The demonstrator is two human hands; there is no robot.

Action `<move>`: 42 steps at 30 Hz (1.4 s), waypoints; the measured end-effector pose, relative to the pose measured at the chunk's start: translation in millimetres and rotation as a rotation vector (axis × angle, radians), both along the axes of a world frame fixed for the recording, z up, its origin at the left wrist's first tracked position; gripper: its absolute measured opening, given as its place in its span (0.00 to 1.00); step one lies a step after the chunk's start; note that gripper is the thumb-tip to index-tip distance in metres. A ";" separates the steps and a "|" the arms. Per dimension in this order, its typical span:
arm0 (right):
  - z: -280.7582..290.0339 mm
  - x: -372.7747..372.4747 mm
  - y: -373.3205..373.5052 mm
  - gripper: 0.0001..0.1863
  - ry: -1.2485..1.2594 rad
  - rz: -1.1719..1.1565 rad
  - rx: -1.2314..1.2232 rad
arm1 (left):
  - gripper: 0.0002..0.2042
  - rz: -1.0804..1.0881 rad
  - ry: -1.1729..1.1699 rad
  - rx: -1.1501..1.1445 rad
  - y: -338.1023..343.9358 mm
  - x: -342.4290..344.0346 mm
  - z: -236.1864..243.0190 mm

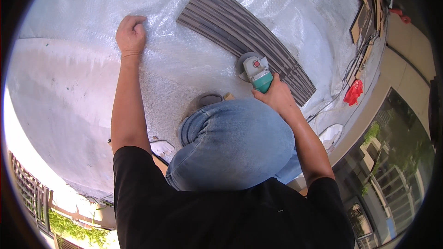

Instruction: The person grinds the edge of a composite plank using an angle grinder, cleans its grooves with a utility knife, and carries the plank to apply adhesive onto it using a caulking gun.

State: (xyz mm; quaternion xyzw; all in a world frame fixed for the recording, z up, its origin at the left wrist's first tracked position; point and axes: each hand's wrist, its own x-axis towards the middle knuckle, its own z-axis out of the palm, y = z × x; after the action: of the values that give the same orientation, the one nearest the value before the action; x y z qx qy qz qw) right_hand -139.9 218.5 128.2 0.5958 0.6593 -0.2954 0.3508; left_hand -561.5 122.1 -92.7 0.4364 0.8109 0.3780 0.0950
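Observation:
My right hand (279, 96) is wrapped around the green body of an angle grinder (256, 70) with a grey head and a red button. The grinder's disc end is at the near edge of a dark brown slatted panel (240, 27); whether the disc touches the panel I cannot tell. The panel lies slanting across clear bubble wrap (159, 55) on the ground. Out to the left, my left hand (131, 34) is closed over the wrap, fingers curled in. What they hold, if anything, is hidden.
My jeans-covered knee (235, 138) and a grey shoe (210, 99) are close below the grinder. Wooden strips (364, 14) are piled at the far right, with dark cables running beside a red bag (354, 93). A glass door (392, 157) stands at the lower right.

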 end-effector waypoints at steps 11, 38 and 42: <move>-4.6 -64.9 25.6 0.43 0.377 0.104 0.055 | 0.12 -0.012 0.033 -0.004 -3.5 -0.3 1.0; 9.4 100.7 12.5 0.47 -0.072 -0.165 -0.017 | 0.12 0.006 0.046 -0.037 -4.0 -1.4 -8.9; 24.9 82.4 17.9 0.46 -0.051 -0.136 -0.005 | 0.12 -0.013 0.053 -0.011 1.1 0.4 -9.4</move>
State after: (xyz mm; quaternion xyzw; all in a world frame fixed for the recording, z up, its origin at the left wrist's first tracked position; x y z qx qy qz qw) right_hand -57.5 236.4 153.0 0.6459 0.6073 -0.3048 0.3479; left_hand -561.1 123.3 -102.2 0.4508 0.8124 0.3614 0.0784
